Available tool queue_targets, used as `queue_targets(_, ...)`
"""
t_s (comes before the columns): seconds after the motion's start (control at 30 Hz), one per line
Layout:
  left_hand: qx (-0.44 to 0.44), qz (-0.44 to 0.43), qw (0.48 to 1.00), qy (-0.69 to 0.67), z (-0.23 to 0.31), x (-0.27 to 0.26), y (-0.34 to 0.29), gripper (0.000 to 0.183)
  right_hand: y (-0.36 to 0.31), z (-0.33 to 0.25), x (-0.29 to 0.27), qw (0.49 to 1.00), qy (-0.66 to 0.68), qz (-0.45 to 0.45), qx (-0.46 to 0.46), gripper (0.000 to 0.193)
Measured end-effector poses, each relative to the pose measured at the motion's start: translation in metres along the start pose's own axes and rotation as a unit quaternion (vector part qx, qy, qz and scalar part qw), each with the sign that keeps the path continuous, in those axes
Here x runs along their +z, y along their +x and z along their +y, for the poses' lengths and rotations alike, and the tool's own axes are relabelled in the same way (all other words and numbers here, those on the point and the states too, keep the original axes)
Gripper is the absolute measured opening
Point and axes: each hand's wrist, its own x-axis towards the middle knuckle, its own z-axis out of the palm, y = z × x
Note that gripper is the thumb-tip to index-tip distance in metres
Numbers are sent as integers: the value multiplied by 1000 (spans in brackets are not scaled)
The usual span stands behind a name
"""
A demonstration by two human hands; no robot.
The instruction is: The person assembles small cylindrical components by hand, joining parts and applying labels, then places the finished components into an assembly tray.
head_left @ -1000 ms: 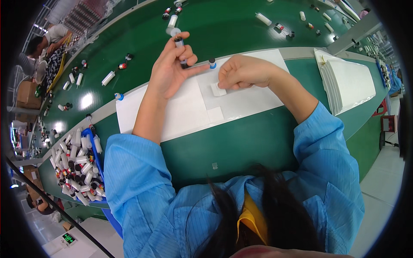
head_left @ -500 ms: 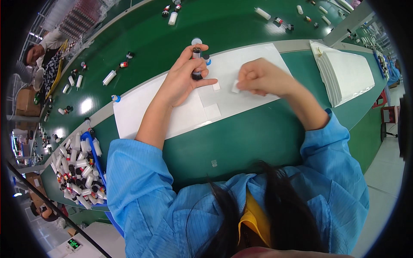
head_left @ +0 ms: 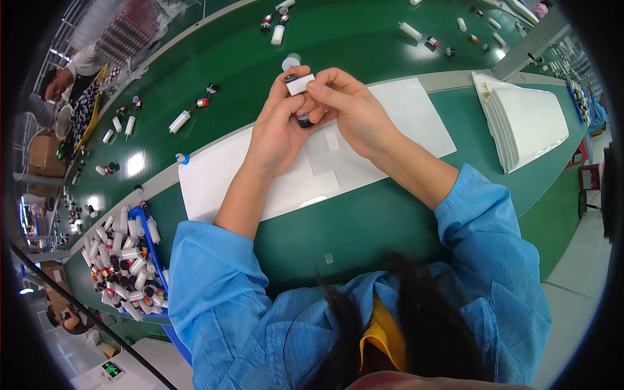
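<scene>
My left hand [head_left: 272, 140] is closed around a small dark-ended cylinder [head_left: 304, 121], held over the white sheet. Its middle is hidden by my fingers and by a small white label [head_left: 301, 84]. Between thumb and index finger, my right hand [head_left: 364, 123] pinches the label's right end. The label lies across the upper part of the cylinder; whether it is stuck there I cannot tell. Beneath my hands the large white sheet [head_left: 413, 120] is spread on the green table, with a paler rectangular patch [head_left: 332, 140] on it.
At my left, a blue tray [head_left: 154, 253] is heaped with white, black and red cylinders [head_left: 127, 260]. More cylinders [head_left: 180, 121] lie scattered on the green belt [head_left: 234, 71] beyond. A stack of white sheets [head_left: 526, 120] lies at right. A person [head_left: 78, 71] is at far left.
My right hand has moved left, bringing the white label from over the sheet onto the cylinder in my left hand. My left hand has stayed near its place, its fingers now more curled.
</scene>
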Motion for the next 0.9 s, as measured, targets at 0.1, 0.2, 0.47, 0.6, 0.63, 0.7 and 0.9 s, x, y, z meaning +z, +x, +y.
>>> queue_targets(0.1,5,-4,1000,0,-2,-3,3,42,4,3,-3,1000,14,7,-5,13)
queue_targets(0.2,3,3,1000,11,-4,7,3,40,3,7,-8,999,41,21,5,13)
queue_targets(0.47,46,-49,997,27,-10,-6,2,41,-1,11,-5,998,58,-3,26,15)
queue_targets(0.6,2,-118,992,-52,-9,-13,2,44,-4,-7,1,997,13,-17,80,26)
queue_targets(0.63,-40,-157,980,-113,-8,-14,0,46,-4,-6,-2,996,12,-20,83,26)
queue_targets(0.7,-80,-174,974,-125,-4,-7,-3,49,-1,-4,-8,996,-85,5,-13,31)
queue_targets(0.9,33,47,779,625,21,-30,10,41,18,-37,-23,967,-249,-5,-43,40)
